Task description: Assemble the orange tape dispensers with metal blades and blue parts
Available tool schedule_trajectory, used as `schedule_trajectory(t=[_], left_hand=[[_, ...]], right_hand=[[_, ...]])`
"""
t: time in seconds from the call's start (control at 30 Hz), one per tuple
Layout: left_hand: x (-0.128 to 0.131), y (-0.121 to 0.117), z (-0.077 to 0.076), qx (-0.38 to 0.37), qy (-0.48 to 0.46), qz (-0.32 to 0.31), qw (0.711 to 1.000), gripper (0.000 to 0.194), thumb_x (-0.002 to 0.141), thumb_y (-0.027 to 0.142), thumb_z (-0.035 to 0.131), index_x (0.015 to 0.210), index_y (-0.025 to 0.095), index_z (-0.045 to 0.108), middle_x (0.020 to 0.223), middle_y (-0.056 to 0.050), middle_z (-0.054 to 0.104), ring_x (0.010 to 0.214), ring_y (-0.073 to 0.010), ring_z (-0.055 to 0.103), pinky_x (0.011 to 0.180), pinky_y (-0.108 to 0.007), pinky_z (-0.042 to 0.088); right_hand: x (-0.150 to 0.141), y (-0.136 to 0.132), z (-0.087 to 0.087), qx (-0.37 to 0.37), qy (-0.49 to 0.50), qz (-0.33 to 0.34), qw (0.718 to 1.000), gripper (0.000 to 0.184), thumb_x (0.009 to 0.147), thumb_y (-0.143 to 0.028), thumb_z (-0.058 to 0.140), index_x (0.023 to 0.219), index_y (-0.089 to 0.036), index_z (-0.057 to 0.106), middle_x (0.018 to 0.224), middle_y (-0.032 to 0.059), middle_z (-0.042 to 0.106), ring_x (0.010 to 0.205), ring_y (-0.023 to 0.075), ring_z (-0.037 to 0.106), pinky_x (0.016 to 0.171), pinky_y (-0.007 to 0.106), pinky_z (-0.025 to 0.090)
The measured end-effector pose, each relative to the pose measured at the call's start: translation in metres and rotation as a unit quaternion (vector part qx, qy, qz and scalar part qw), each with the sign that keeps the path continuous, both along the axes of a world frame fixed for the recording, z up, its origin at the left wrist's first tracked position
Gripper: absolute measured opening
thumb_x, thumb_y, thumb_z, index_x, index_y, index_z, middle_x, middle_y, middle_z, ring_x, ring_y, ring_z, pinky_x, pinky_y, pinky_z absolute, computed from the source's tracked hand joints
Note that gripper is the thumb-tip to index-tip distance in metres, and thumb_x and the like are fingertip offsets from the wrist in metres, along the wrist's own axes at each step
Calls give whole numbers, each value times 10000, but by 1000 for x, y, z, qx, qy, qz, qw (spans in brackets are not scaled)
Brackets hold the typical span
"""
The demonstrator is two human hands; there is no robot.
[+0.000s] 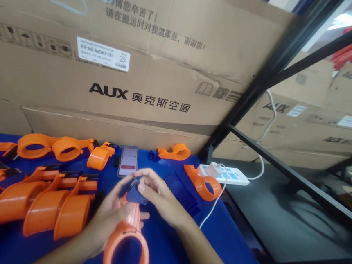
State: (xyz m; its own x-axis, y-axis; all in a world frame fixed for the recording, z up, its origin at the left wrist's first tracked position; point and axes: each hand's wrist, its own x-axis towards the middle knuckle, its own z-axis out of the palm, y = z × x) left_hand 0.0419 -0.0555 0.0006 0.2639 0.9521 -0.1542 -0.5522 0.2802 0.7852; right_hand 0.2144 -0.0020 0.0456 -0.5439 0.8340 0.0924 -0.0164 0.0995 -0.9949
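Over the blue table (216, 234), my left hand (110, 214) grips an orange ring-shaped holder (127, 243) by its stem to steady it, while my right hand (158, 196) pinches a small blue piece (135, 195) against its tip, with finished-looking orange holders (43, 206) lined up alongside.

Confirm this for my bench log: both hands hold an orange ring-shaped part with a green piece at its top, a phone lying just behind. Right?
Not quite: the head view shows the piece is dark blue, not green. Left hand and right hand do hold the orange part, phone behind.
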Motion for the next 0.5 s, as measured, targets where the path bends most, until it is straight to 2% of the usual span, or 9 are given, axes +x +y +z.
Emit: schedule_trajectory(t=[0.07, 0.17, 0.3, 0.4, 0.47, 0.5], left_hand=[[1, 3, -3, 2, 10, 4, 1000, 912, 754, 537, 867, 1531, 275, 467, 1398, -218, 660, 970, -403, 777, 821, -507, 646], [2, 8, -6, -21, 50, 22, 998, 763, 806, 519, 827, 1452, 218, 553, 1293, -211, 721, 927, -390, 786, 776, -500, 658], [1, 10, -10, -25, 73, 30, 997, 718, 817, 494, 821, 1430, 211, 575, 1224, -194, 751, 855, -374, 792, 664, -464, 661], [2, 9, -12, -26, 62, 30, 997, 707, 818, 473, 820, 1436, 229, 577, 1238, -178, 750, 864, -362, 791, 676, -465, 656], [4, 9, -12, -32, 46, 45, 997, 674, 813, 461, 819, 1407, 218, 615, 1220, -170, 759, 907, -366, 784, 720, -479, 650], [5, 10, -12, -33, 39, 61, 997, 644, 811, 465, 814, 1373, 198, 649, 1192, -171, 769, 933, -375, 779, 745, -487, 645]], right_hand=[[-3, 2, -6, 3, -21, -24, 999, 389, 949, -522, 691, 1185, -243, 558, 859, -23, 588, 771, 145, 571, 733, 292, 484], [-8, 4, -13, 17, -38, -27, 999, 413, 931, -553, 698, 1125, -227, 534, 837, -29, 583, 738, 136, 557, 671, 269, 476], [-11, 2, -15, 45, -39, -23, 998, 407, 925, -566, 697, 1058, -225, 519, 886, -13, 620, 740, 135, 577, 659, 266, 499], [-9, -1, -10, 73, -69, -21, 995, 357, 969, -539, 644, 1100, -223, 543, 879, -10, 641, 726, 139, 604, 656, 269, 517], [-5, -1, -6, 123, -123, -41, 984, 305, 1019, -503, 572, 1148, -226, 578, 887, -3, 669, 720, 144, 623, 675, 279, 526], [-1, 1, -4, 163, -162, -73, 970, 279, 1040, -479, 538, 1143, -228, 603, 906, 9, 688, 750, 155, 638, 711, 293, 531]])
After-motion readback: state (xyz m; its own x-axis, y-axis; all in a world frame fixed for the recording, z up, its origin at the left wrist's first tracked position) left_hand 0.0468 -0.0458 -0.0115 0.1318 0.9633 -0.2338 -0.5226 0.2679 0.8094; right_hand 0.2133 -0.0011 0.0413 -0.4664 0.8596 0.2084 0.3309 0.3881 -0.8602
